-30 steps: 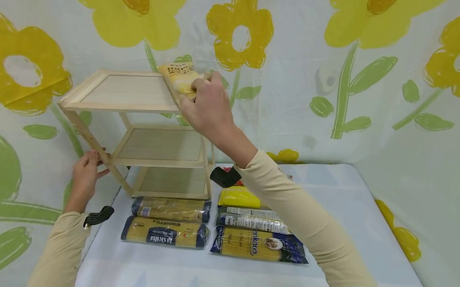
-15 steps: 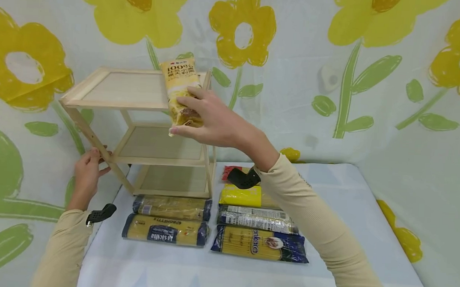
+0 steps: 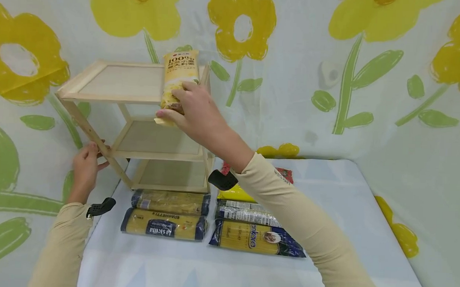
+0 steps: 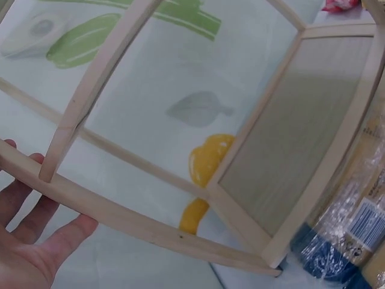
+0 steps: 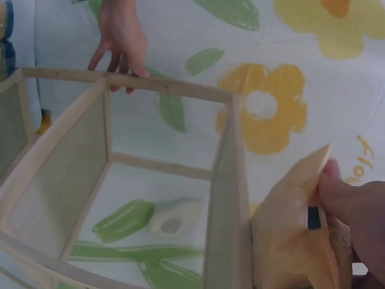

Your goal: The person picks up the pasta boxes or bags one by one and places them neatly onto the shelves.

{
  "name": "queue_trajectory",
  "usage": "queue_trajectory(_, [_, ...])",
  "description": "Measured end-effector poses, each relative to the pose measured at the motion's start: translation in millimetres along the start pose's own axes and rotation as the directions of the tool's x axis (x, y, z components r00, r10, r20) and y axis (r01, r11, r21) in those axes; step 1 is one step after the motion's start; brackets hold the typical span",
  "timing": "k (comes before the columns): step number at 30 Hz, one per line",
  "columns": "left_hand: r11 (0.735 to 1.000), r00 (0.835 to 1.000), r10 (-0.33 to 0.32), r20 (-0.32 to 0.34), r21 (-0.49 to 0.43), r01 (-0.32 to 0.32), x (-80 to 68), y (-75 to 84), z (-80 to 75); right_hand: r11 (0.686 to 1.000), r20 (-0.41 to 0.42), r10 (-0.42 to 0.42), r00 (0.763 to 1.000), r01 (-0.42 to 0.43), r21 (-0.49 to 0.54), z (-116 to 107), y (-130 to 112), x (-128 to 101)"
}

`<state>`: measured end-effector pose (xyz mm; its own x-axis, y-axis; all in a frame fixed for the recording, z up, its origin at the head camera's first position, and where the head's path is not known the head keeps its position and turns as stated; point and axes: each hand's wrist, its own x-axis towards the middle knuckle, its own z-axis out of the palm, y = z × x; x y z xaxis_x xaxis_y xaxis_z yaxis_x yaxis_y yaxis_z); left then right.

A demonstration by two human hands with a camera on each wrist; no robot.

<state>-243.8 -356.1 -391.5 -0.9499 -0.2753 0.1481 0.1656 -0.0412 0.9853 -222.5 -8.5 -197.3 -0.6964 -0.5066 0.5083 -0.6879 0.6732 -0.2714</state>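
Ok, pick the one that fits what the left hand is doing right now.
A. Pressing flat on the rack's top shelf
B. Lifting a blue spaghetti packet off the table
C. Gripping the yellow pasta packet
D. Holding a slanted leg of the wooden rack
D: the left hand grips a slanted side leg of the wooden rack, while the right hand holds the yellow pasta packet at the top shelf.

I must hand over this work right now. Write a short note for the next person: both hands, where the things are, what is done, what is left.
Left hand: holds the slanted front leg of the pale wooden three-tier shelf, steadying it.
Right hand: has the yellow pasta packet in its grip, upright at the top tier's right end.
Done: none shelved; all tiers are bare.
Left: five long spaghetti packets lie flat on the white table in front of the shelf.
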Motion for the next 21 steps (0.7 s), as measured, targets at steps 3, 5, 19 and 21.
queue_trajectory(3, [1.000, 1.000, -0.006, -0.005, -0.002, 0.006, 1.9, 1.9, 2.5, 0.997, 0.006, 0.055, 0.998, -0.055, -0.048, 4, -5, 6])
queue_trajectory(5, [1.000, 1.000, -0.015, -0.003, 0.000, 0.015, 2.5, 4.1, 5.4, 0.994, 0.005, 0.083, 0.997, -0.083, -0.074, 6, -6, 10])
queue_trajectory(19, [1.000, 1.000, -0.021, -0.015, -0.012, 0.020, -1.9, 5.5, 4.8, 0.988, 0.026, 0.091, 0.995, -0.087, -0.124, 15, -2, 5])
queue_trajectory(21, [1.000, 1.000, -0.021, -0.017, 0.001, 0.021, -1.4, 3.7, 3.2, 0.993, 0.031, 0.076, 0.997, -0.073, -0.098, 12, 0, 1])
